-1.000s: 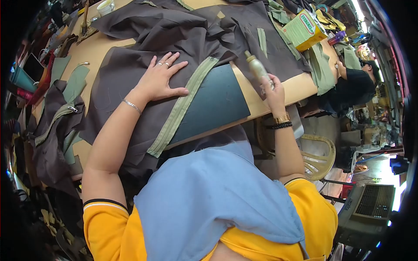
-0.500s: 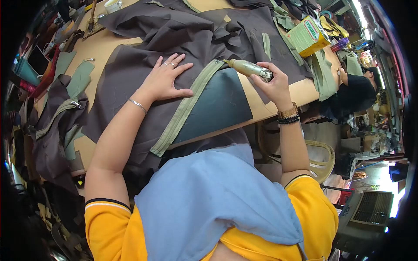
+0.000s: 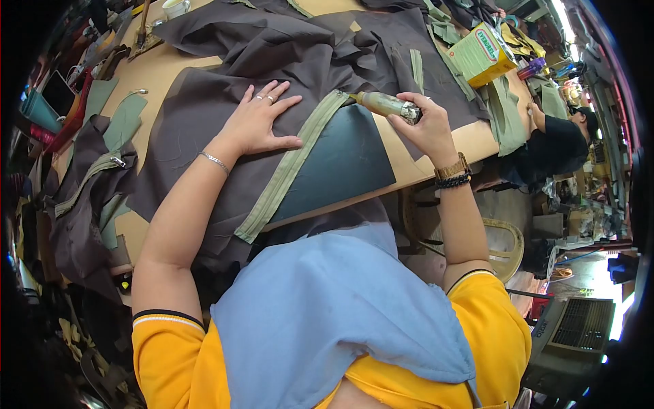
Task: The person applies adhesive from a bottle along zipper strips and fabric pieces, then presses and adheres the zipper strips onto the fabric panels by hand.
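Observation:
Flat on the dark brown fabric (image 3: 197,116) lies my left hand (image 3: 262,123), fingers spread, its thumb close to a green zipper strip (image 3: 293,167). The strip runs slantwise along the fabric's edge, beside a dark flat sheet (image 3: 340,170). My right hand (image 3: 430,126) is closed round the rear end of a squeeze bottle (image 3: 385,103) with a narrow nozzle. The bottle is tilted almost level, and its tip points at the upper end of the zipper strip. Whether the tip touches the strip, I cannot tell.
A yellow-green can (image 3: 480,58) stands at the back right, by green fabric pieces (image 3: 507,123). Another zippered brown piece (image 3: 88,184) hangs at the left. A cup (image 3: 176,8) sits at the far edge. A person in dark clothes (image 3: 558,146) is at the right, near a chair (image 3: 504,245).
The squeeze bottle and my right hand have shifted slightly to the left, with the nozzle nearer the strip's upper end. My left hand stays in place.

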A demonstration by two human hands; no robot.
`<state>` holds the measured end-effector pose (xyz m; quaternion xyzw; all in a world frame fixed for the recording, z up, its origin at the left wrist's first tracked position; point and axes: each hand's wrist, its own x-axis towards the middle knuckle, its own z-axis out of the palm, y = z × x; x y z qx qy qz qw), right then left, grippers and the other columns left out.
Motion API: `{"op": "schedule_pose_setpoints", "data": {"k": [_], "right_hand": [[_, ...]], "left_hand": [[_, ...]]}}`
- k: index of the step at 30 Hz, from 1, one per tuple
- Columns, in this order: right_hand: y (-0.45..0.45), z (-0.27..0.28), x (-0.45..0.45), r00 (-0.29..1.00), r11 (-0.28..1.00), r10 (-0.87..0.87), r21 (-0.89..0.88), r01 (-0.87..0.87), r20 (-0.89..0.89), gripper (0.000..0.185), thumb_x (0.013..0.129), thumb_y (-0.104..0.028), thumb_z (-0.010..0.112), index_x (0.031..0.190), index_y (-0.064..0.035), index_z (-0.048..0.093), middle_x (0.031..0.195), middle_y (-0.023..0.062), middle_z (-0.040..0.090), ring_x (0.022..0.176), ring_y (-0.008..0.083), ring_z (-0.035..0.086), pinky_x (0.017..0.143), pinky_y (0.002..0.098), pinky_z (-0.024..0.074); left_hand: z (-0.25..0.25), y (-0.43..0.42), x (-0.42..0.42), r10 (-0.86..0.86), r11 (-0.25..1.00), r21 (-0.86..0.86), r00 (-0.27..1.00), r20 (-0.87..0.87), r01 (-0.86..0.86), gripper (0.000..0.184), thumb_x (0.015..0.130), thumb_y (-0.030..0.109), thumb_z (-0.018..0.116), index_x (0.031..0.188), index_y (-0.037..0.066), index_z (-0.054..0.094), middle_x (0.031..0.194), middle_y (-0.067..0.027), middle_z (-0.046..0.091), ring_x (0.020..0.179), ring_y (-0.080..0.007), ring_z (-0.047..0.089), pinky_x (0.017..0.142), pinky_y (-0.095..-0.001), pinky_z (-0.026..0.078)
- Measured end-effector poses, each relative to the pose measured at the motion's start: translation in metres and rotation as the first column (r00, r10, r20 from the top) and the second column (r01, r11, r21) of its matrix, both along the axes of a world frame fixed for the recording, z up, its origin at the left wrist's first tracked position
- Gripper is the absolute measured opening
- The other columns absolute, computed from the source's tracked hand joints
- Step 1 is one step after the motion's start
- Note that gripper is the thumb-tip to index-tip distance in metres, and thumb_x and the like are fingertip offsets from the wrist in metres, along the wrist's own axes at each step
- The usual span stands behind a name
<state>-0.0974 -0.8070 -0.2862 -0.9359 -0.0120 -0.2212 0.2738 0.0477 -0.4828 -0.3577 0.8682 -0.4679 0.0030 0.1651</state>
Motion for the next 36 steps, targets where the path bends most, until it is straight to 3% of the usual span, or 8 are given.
{"op": "schedule_pose_setpoints", "data": {"k": [15, 18, 21, 30, 36], "right_hand": [[0.0, 0.002, 0.003, 0.998, 1.0, 0.02, -0.004, -0.021, -0.058, 0.039, 0.077, -0.021, 0.082, 0.11, -0.0033, 0.071, 0.088, 0.0135, 0.071, 0.077, 0.0216, 0.07, 0.072, 0.0325, 0.0557], [-0.002, 0.003, 0.0, 0.995, 0.999, 0.019, 0.041, -0.015, -0.101, 0.039, 0.08, -0.015, 0.082, 0.114, 0.0003, 0.069, 0.097, 0.0068, 0.073, 0.085, 0.0102, 0.067, 0.076, 0.0262, 0.0547], [-0.005, 0.001, 0.001, 0.994, 0.998, 0.025, 0.06, -0.018, -0.103, 0.039, 0.081, -0.015, 0.082, 0.114, 0.0005, 0.069, 0.098, 0.0062, 0.073, 0.086, 0.0089, 0.066, 0.077, 0.0257, 0.0547], [-0.001, -0.001, -0.003, 0.982, 0.983, 0.073, 0.179, -0.041, -0.176, 0.038, 0.081, -0.015, 0.082, 0.114, -0.0005, 0.069, 0.097, 0.0026, 0.071, 0.086, 0.0068, 0.064, 0.077, 0.0236, 0.053], [0.005, -0.001, -0.007, 0.983, 0.974, 0.085, 0.222, -0.047, -0.164, 0.039, 0.077, -0.018, 0.082, 0.111, -0.0022, 0.071, 0.093, 0.0063, 0.073, 0.082, 0.0102, 0.067, 0.076, 0.0269, 0.0553]], "left_hand": [[0.001, 0.0, 0.0, -0.002, 1.0, 0.008, 1.0, 0.015, 0.002, 0.093, 0.075, 0.074, 0.068, 0.15, 0.023, 0.046, 0.162, -0.0124, 0.032, 0.152, -0.0337, 0.024, 0.121, -0.0609, 0.015], [0.001, 0.0, 0.0, -0.004, 1.0, 0.008, 1.0, 0.016, 0.004, 0.093, 0.075, 0.073, 0.068, 0.15, 0.023, 0.046, 0.162, -0.0126, 0.032, 0.151, -0.0339, 0.025, 0.121, -0.0609, 0.015], [0.0, 0.0, 0.001, -0.005, 1.0, 0.011, 1.0, 0.019, 0.004, 0.093, 0.075, 0.073, 0.068, 0.15, 0.023, 0.046, 0.162, -0.0126, 0.032, 0.151, -0.0338, 0.025, 0.121, -0.0609, 0.015], [0.0, 0.0, 0.001, -0.005, 1.0, 0.011, 1.0, 0.02, 0.005, 0.094, 0.075, 0.076, 0.066, 0.15, 0.023, 0.046, 0.162, -0.0129, 0.032, 0.152, -0.0335, 0.024, 0.121, -0.061, 0.015], [0.0, 0.0, 0.001, -0.005, 1.0, 0.018, 1.0, 0.021, 0.005, 0.093, 0.076, 0.075, 0.066, 0.15, 0.023, 0.046, 0.162, -0.0131, 0.032, 0.152, -0.0334, 0.024, 0.121, -0.0611, 0.014]]}}
